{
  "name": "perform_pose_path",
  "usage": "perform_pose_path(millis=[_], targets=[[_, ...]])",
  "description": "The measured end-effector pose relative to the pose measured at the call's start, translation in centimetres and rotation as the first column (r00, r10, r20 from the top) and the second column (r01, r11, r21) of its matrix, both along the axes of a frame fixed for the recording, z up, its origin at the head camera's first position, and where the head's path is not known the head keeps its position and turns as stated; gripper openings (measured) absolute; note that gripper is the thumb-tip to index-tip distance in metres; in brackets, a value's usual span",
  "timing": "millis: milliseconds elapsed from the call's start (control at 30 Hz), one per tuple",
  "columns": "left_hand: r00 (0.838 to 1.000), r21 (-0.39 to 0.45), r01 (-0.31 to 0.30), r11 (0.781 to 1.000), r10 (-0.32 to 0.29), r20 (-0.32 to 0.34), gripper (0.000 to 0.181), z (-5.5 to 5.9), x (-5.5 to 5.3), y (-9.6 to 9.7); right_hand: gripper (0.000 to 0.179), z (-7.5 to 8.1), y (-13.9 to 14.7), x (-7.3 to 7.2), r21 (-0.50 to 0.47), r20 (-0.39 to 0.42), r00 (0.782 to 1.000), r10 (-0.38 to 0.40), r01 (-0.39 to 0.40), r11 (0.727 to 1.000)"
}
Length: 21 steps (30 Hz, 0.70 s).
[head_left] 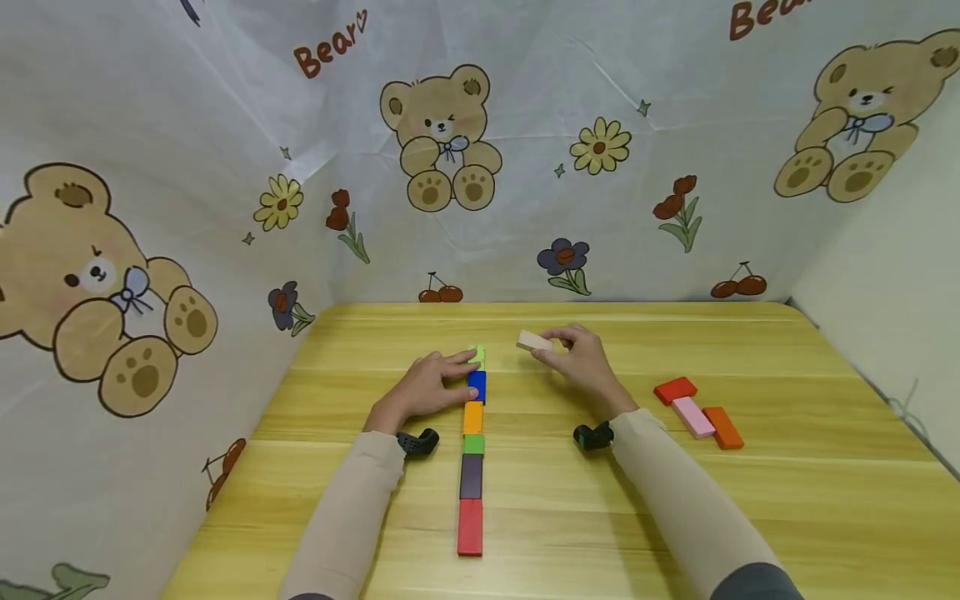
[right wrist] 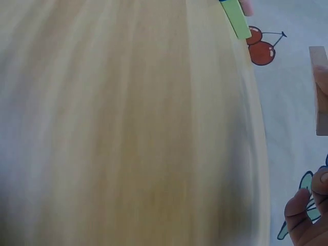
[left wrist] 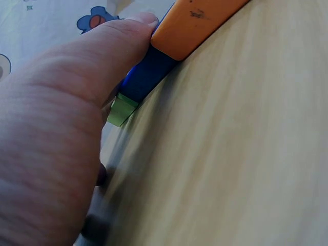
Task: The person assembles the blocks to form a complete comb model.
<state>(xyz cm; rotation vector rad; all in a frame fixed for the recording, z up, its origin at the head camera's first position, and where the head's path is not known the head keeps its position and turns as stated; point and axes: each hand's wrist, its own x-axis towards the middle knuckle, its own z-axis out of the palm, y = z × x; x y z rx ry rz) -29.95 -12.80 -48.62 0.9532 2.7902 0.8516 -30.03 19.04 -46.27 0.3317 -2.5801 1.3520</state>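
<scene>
A straight row of coloured blocks runs from near to far on the table: red [head_left: 470, 527], dark purple [head_left: 471, 477], green [head_left: 474, 444], orange [head_left: 473, 417], blue [head_left: 477, 382] and light green [head_left: 482, 355] at the far end. My left hand [head_left: 423, 386] lies at the row's far part, fingers stretched over the light green block and thumb on the blue one. To the right of the far end, my right hand [head_left: 583, 360] pinches a beige block [head_left: 529, 340] between thumb and fingers. The right wrist view shows this beige block [right wrist: 322, 125] at its right edge.
Toward the right lie three more blocks, one red [head_left: 675, 390], one pink [head_left: 693, 417] and one orange-red [head_left: 723, 428]. A printed bear cloth [head_left: 517, 225] hangs behind the wooden table [head_left: 570, 517] and along its left side.
</scene>
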Motion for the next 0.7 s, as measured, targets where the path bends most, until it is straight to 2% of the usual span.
perform_pose_path(millis=[300, 500, 700], targets=[[1.0, -0.007, -0.006, 1.0, 0.006, -0.021, 0.065, -0.2, -0.2, 0.1, 0.033, -1.0, -2.0, -1.4, -0.055, 0.129, 0.991, 0.031, -0.024, 0.998], [1.0, -0.014, -0.011, 1.0, 0.01, -0.029, 0.064, -0.1, -0.2, 0.0, 0.035, -1.3, -3.1, -2.1, -0.064, 0.15, 0.987, 0.051, -0.042, 0.997], [1.0, -0.018, -0.005, 1.0, 0.005, -0.003, 0.065, 0.1, -0.1, 0.1, 0.036, -1.1, -4.0, -2.4, -0.013, 0.186, 0.981, 0.06, -0.059, 0.998]])
